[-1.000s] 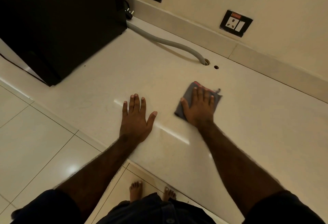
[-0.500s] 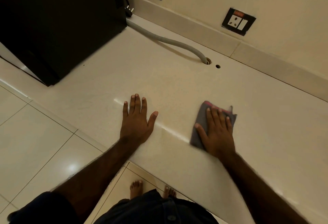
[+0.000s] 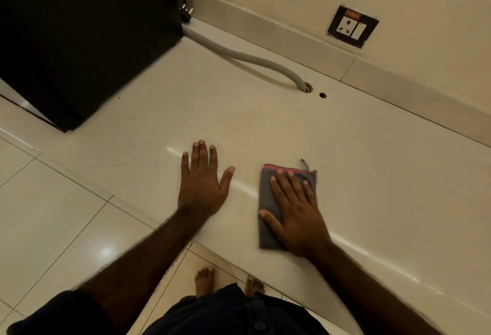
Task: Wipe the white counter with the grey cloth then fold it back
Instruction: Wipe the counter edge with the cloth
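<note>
Right hand [image 3: 295,217] flat, pressing cloth [image 3: 267,231]; left hand [image 3: 203,186] flat, empty, at 9 o'clock; risk: cloth near counter [image 3: 372,175] edge, may slide off

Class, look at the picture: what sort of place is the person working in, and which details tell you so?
Probably a home kitchen or utility area: a white counter against a wall with switched sockets, a corrugated hose running into a counter hole, and a black appliance standing on it.

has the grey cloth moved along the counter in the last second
Yes. The folded grey cloth under the flat right hand has slid toward the counter's front edge, away from the small round hole near the wall.
</note>
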